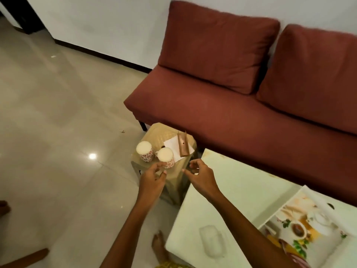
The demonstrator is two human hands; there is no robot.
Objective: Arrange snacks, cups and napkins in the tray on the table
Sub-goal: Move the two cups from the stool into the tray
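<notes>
Your left hand (153, 177) is stretched out over the near edge of the small stool (174, 182), fingers loosely spread and holding nothing, the fingertips just at the base of the nearer cup (165, 157); whether they touch it you cannot tell from this angle. Your right hand (201, 176) hangs beside it, also empty with the fingers curled and parted, between the stool and the corner of the white table (231, 190). Down at your right, the tray (289, 229) with a printed tea picture lies on that table, and nothing from the stool is in it yet; a pale smudge or clear patch shows on the tabletop nearer you, too blurred to name. Your bare foot (159, 246) stands on the shiny floor (58, 113) by the table's edge. On the stool, the two flowered cups stand upright side by side, the second cup (144, 151) to the left of the first, both looking full to the brim with something pale. Just behind them a white napkin (172, 145) lies flat, with a brown snack packet (183, 145) on top of it. Beyond the stool is a dark red sofa (231, 113) with two back cushions, set against the white wall (106, 20)
</notes>
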